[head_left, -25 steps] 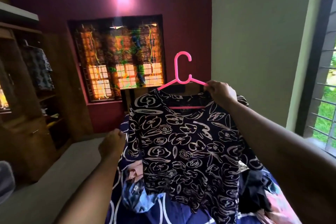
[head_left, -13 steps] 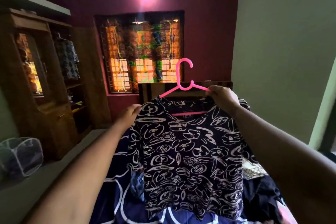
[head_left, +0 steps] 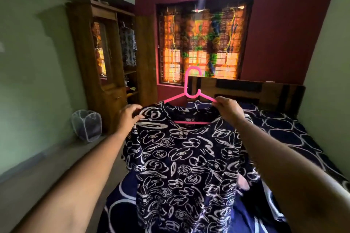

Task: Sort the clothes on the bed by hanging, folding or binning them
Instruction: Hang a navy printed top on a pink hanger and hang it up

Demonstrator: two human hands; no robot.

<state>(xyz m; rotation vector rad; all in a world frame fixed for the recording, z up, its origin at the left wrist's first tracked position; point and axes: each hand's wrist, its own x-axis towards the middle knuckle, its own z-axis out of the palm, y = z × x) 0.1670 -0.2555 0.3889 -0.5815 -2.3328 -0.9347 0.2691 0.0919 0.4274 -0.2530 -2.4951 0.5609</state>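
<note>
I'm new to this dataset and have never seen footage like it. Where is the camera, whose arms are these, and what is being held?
No machine here: a person wears one wide-angle camera on the head, looking forward and down, so the two bare arms reaching in from below are their own. The right hand pinches one arm of a pink hanger, which carries a dark patterned shirt held up over the bed. The left hand is at the shirt's other shoulder and seems to pinch the cloth there. The bed has a dark blue sheet with white loops. On the left stand a wooden wardrobe, with a garment hanging inside, and a white mesh basket on the floor.
</note>
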